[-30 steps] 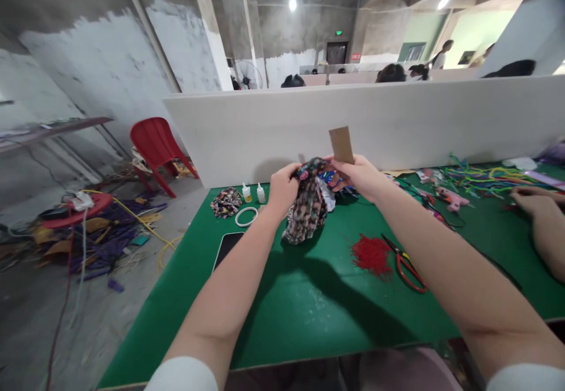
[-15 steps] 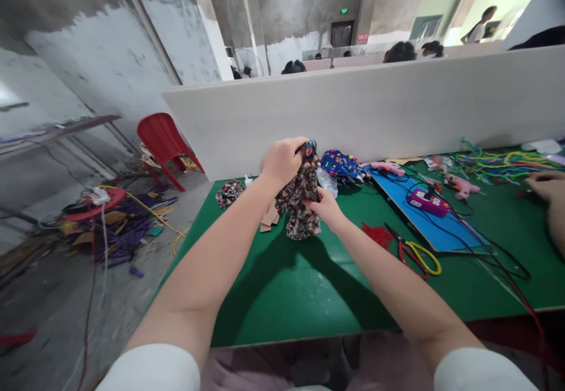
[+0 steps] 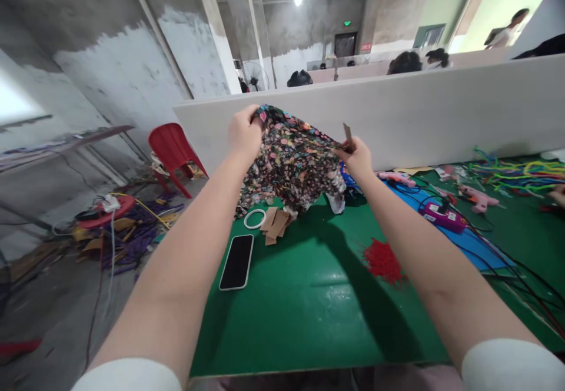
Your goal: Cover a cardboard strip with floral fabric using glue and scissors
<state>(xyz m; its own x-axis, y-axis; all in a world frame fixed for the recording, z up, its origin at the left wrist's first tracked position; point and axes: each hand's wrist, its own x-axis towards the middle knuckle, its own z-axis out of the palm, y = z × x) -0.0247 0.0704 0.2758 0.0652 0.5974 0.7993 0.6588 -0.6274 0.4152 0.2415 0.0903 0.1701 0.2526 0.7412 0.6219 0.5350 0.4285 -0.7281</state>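
Note:
A dark floral cloth [image 3: 295, 158] is stretched in the air above the green table [image 3: 309, 320]. At its upper left corner, my left hand [image 3: 245, 135] is closed on the fabric. My right hand [image 3: 358, 158] pinches the cloth's right edge, and a brown cardboard strip [image 3: 348, 134] sticks up from the same fingers. Under the cloth lie several cardboard strips [image 3: 276, 225] and a white ring [image 3: 255, 219]. Nearer to me is a phone [image 3: 237, 262] with a dark screen. The lower edge of the cloth hangs in folds, hiding what is behind it.
Red thread-like bits [image 3: 382, 260] lie beside my right forearm. At the right are a purple power strip [image 3: 443, 215] on a blue board, a pink glue gun [image 3: 479, 198] and colourful strands [image 3: 516, 173]. A white partition [image 3: 424, 117] stands behind. Another person's hand [image 3: 558, 195] shows at the right edge.
The bunched cloth has been spread wide between my hands, the left moving left and up, the right moving right and up. A cardboard strip now shows in my right hand. The phone and ring are now visible.

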